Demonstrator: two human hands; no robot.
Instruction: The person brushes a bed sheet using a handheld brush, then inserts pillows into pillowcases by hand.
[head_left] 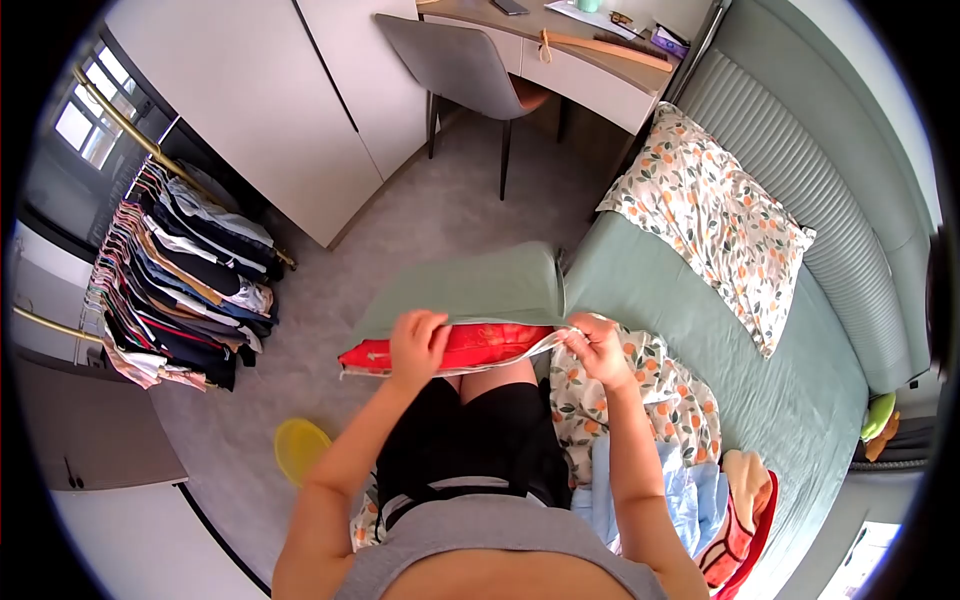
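Observation:
A green pillowcase lies across my lap, its opening turned toward me. Inside the opening shows a bright red pillow, partly covered by the case. My left hand is over the red pillow at the left part of the opening, fingers curled against it. At the right corner of the opening, my right hand pinches the pale edge of the pillowcase. Beside my right arm a white cloth with orange fruit print lies crumpled on the bed.
The green bed runs along the right, with a fruit-print pillow. Light-blue cloth and a red blanket lie near me. A yellow basin, a clothes rack, a grey chair and a desk stand around.

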